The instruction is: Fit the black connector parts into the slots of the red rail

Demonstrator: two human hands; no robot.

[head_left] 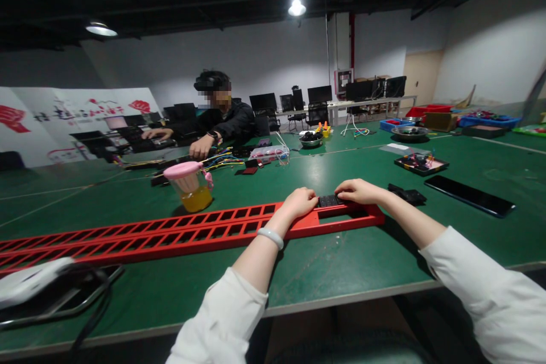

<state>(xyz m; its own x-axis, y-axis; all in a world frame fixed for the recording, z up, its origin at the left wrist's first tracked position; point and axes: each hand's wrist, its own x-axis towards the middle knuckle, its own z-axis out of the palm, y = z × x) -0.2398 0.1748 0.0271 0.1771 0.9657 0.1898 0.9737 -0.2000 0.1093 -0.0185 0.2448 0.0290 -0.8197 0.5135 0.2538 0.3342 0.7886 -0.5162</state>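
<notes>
A long red frame (239, 233) with rows of slots lies across the green table. At its right end a black block-like part (328, 201) with small marks on top sits at the far rail. My left hand (301, 203) is closed at the left end of this black part, its fingertips bent over it. At the opposite end my right hand (358, 190) pinches the part between thumb and fingers. Several black pieces (407, 194) lie on the table just right of my right hand.
A lidded cup (187, 185) with yellow liquid stands behind the frame. A phone (469, 195) and a small tray of parts (421, 162) lie at right. Front left is a white device (34, 281). Across the table a person (226, 114) handles coloured wires (224, 156).
</notes>
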